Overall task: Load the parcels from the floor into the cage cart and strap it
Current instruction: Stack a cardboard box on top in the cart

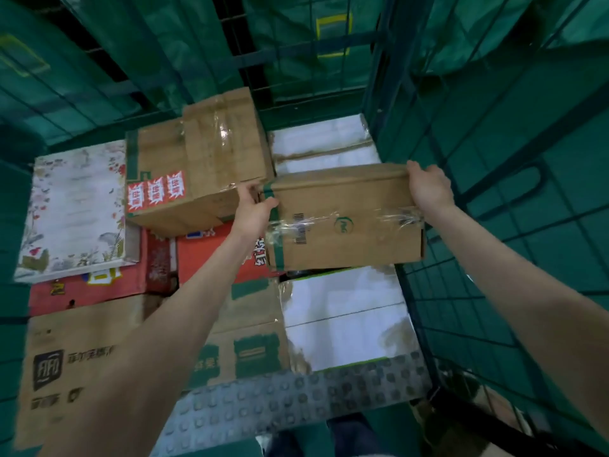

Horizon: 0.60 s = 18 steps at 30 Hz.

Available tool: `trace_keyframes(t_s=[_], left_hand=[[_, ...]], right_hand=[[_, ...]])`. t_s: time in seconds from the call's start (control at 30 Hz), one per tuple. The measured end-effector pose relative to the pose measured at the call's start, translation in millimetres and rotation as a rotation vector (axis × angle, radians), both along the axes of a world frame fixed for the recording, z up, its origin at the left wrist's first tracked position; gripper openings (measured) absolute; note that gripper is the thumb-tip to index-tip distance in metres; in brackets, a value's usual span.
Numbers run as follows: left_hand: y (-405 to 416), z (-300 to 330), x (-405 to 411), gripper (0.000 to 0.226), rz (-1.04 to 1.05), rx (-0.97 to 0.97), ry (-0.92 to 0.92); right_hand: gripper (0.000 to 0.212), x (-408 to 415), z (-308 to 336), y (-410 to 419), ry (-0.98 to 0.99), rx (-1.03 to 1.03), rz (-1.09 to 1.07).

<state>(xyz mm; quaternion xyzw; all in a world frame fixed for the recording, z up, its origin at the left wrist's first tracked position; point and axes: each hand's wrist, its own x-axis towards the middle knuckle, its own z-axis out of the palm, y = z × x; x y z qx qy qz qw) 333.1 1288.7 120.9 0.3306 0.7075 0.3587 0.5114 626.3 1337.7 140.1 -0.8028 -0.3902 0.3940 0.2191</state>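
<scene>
Parcel held over cage cart; left hand grips one end; right hand the other.

Matt brown cardboard box banded with glossy, wrinkled clear tape, left of it a bigger cardboard carton with shiny tape, green painted metal wire cage cart around both, studded grey floor plate below

The green cage cart holds stacked parcels: a brown box and floral box left of the hands, white parcels beneath them.
</scene>
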Motion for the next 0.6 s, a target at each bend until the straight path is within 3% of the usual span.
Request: trace_keyframes(t_s=[0.17,0.3,0.47,0.6], left_hand=[[40.8,-6.2,16.9,0.04,0.054,0.04,0.027],[59.4,-35.8,19.5,0.042,0.055,-0.048,0.056],[63.4,-88.5,13.3,0.081,0.066,-0.306,0.043],[68.2,-118.9,25.5,0.057,0.109,-0.313,-0.032]], right_hand=[[0.038,13.1,-17.8,30.7,0.11,0.069,-0.049],[0.043,11.6,-53.5,44.0,0.282,-0.054,-0.05],[0.049,-1.0,-99.4,46.4,0.486,-0.284,-0.062],[0.044,1.3,-140.0,59.3,0.557,-0.206,-0.17]])
